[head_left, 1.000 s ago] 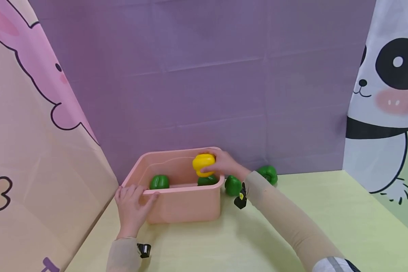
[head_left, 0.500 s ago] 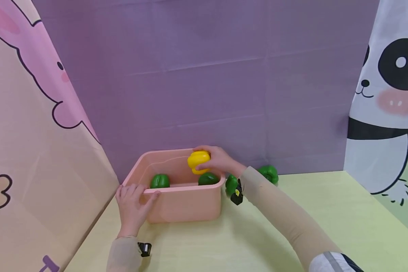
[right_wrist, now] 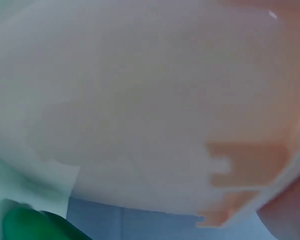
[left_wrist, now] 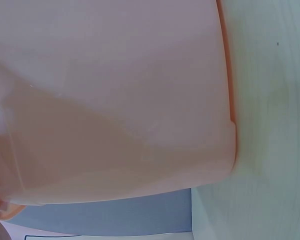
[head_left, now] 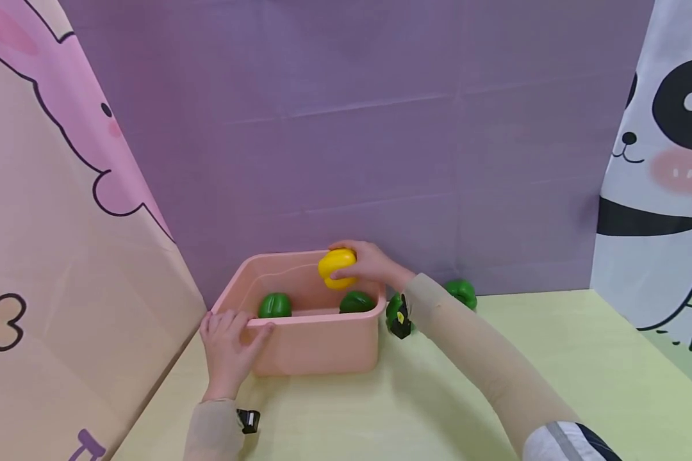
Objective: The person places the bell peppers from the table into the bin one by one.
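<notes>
My right hand [head_left: 375,264] holds a yellow bell pepper [head_left: 337,269] over the right half of a pink plastic bin [head_left: 317,349], thumb in front and fingers over its top. Inside the bin a green bell pepper [head_left: 275,306] sits left of centre; a second green pepper [head_left: 356,302] lies at the right, below the yellow one. My left hand [head_left: 226,352] grips the bin's front left rim, thumb along the front. The left wrist view is filled by the bin's outer wall [left_wrist: 115,75]. In the right wrist view the bin's side [right_wrist: 115,100] hides the yellow pepper.
Two more green peppers stand on the pale table [head_left: 334,416] right of the bin: one close beside it [head_left: 393,314], partly behind my wrist, and another green pepper [head_left: 463,292] farther back, partly behind my forearm. A purple cloth wall [head_left: 346,160] rises behind the bin.
My right hand has moved a little left and up with the yellow pepper, uncovering more of the green pepper below. The left hand keeps its place on the rim.
</notes>
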A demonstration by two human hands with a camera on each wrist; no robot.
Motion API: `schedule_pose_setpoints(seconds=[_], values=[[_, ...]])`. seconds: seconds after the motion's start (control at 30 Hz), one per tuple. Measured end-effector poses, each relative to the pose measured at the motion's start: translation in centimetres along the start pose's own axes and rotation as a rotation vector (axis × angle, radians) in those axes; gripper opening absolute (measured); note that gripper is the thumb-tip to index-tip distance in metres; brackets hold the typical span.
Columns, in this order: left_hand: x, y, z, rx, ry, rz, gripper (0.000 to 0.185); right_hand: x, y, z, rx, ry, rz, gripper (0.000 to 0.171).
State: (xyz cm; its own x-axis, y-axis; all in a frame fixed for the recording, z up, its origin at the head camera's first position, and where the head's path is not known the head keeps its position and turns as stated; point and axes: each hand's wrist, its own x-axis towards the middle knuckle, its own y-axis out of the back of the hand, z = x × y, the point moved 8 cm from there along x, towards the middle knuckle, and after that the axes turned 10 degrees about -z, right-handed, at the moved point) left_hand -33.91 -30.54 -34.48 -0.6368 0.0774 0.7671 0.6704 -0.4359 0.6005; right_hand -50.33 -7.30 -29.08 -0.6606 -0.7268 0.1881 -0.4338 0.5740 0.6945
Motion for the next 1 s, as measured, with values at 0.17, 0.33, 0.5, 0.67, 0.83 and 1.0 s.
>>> schedule_pose_setpoints(seconds=[0.17, 0.33, 0.5, 0.67, 0.83, 1.0], values=[[0.1, 0.2, 0.0, 0.002, 0.000, 0.010, 0.055, 0.3, 1.6, -0.8, 0.013, 0.018, 0.020, 0.065], [0.2, 0.2, 0.0, 0.007, 0.002, 0.006, 0.052, 0.7, 3.2, -1.1, 0.030, 0.003, 0.050, 0.063], [0.1, 0.1, 0.1, 0.015, -0.003, 0.005, 0.048, 1.1, 4.1, -1.3, 0.048, -0.002, 0.077, 0.064], [0.1, 0.0, 0.2, -0.005, -0.014, 0.021, 0.045, 1.4, 4.5, -1.4, 0.085, -0.007, 0.092, 0.064], [0.2, -0.2, 0.6, -0.022, -0.020, 0.032, 0.044, 1.7, 5.1, -1.3, 0.172, -0.014, 0.110, 0.066], [0.3, -0.4, 0.9, -0.024, -0.026, 0.033, 0.050, 1.9, 5.6, -1.2, 0.214, -0.022, 0.135, 0.067]])
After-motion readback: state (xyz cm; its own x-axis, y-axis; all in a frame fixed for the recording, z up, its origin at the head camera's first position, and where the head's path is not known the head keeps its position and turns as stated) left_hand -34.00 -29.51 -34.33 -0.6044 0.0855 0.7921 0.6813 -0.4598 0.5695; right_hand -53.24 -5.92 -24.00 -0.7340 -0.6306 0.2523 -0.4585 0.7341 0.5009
